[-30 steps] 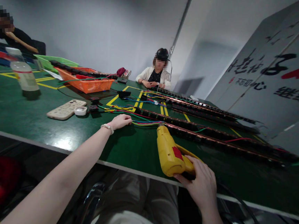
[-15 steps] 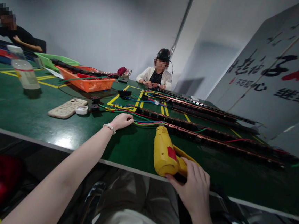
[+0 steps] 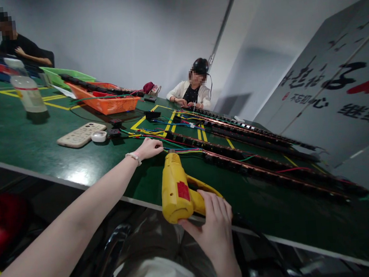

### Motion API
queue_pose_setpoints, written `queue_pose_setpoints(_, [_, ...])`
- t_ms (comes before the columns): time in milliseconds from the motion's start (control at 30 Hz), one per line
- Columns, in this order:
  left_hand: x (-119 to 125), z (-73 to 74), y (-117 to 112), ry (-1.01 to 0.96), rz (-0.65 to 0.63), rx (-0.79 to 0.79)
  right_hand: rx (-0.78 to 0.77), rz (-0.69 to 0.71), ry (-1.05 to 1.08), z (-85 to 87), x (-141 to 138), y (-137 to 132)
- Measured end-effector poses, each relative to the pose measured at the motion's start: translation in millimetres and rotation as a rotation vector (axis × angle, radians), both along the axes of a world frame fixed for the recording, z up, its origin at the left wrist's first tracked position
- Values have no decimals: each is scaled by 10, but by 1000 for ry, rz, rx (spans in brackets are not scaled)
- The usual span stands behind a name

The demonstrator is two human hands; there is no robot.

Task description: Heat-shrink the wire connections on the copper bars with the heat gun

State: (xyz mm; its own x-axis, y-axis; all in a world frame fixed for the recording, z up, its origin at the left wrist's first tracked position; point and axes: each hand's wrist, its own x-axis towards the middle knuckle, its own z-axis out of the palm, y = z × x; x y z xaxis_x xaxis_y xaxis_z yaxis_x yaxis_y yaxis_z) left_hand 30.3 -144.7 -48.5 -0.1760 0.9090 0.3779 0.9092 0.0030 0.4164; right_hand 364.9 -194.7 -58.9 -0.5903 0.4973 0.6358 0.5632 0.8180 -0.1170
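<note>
Drill (image 3: 175, 191) in the right hand (image 3: 215, 228), grasped by its handle, nose aimed at wires (image 3: 188, 150) on the table (image 3: 25, 135); left hand (image 3: 149, 148) clenches over them, apparently pinning them steady.

— What's worn on the arms?
— Both forearms are bare; a pale beaded bracelet (image 3: 133, 156) with a pink bit sits at the wrist of the left hand (image 3: 149, 148)
— And the legs?
— Light beige cloth trousers (image 3: 163, 265)

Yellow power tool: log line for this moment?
right hand: grips yellow power tool | left hand: on coloured wires | tool nose: near wires
</note>
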Motion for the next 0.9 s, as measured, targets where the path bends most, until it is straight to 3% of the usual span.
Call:
queue_pose_setpoints(333, [-72,-51,29,-27,-4,24,-13,67,14,9,-131,28])
queue_pose_setpoints(667, [-38,-19,-5,-20,-24,14,45,86,10,6,206,341])
queue_pose_setpoints(900, [-42,-19,-4,-68,-44,-5,132,-14,-20,-38,488,569])
